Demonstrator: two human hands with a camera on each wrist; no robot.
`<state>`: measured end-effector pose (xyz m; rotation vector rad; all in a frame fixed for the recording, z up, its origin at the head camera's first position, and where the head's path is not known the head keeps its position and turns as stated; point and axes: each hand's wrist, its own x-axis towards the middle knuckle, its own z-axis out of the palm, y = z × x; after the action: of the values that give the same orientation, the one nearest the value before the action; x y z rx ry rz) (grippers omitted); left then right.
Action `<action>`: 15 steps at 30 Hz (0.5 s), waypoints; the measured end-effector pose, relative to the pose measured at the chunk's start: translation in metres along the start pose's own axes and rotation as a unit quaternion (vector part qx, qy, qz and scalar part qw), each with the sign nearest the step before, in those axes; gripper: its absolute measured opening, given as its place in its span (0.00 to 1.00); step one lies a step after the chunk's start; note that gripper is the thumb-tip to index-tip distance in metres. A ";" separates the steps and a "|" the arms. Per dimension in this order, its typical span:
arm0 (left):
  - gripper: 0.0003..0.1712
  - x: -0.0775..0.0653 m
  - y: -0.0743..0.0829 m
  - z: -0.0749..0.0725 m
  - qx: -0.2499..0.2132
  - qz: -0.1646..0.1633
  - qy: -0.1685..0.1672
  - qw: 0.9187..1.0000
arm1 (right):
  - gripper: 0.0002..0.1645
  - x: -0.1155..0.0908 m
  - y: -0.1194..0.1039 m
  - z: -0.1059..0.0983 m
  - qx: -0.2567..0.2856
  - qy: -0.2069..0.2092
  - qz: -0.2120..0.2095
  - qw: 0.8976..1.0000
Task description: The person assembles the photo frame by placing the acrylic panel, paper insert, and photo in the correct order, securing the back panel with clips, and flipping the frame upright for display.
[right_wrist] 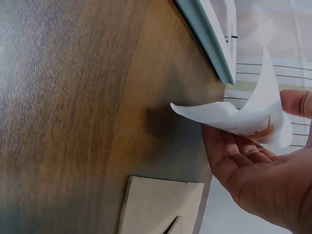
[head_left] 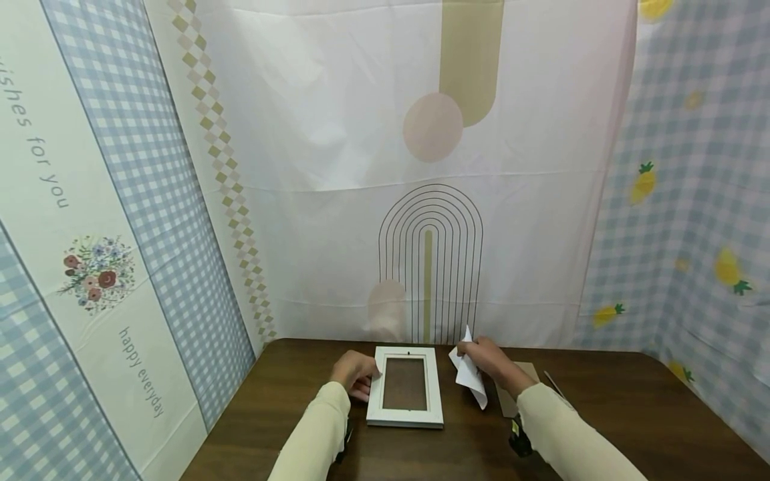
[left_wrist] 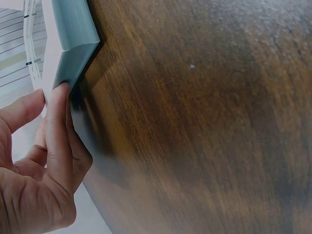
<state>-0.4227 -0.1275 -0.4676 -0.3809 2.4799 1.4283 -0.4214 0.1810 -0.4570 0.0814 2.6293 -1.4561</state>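
A white picture frame (head_left: 404,419) lies on the brown table, the table's wood showing through its opening. At its left side, my left hand (head_left: 355,373) pinches the edge; in the left wrist view the thumb is on the upper face and the fingers (left_wrist: 59,131) press the outer side. To the right of the frame, my right hand (head_left: 488,357) grips a bent sheet of white paper (head_left: 470,379) above the table. Some print and an orange-brown patch show on the paper (right_wrist: 253,114) in the right wrist view.
Partly under my right forearm lies a brown backing board (head_left: 507,401), with a thin strip (head_left: 555,382) beside it. Small dark tabs stand on the frame's inner edge. A patterned cloth (head_left: 337,267) hangs behind the table (head_left: 271,427), and more cloth hangs at both sides.
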 end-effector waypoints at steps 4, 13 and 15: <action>0.07 -0.001 0.000 0.000 0.001 0.002 0.002 1.000 | 0.23 0.002 0.003 0.000 0.030 -0.006 0.017 0.999; 0.06 0.002 0.000 0.001 0.001 0.000 0.003 1.000 | 0.28 0.003 0.009 0.001 0.177 -0.060 0.049 0.981; 0.06 0.003 0.000 0.002 0.001 -0.001 0.004 1.000 | 0.26 0.003 0.010 0.001 0.203 -0.072 0.058 0.975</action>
<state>-0.4253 -0.1261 -0.4694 -0.3882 2.4868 1.4260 -0.4230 0.1857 -0.4662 0.1610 2.1419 -1.8560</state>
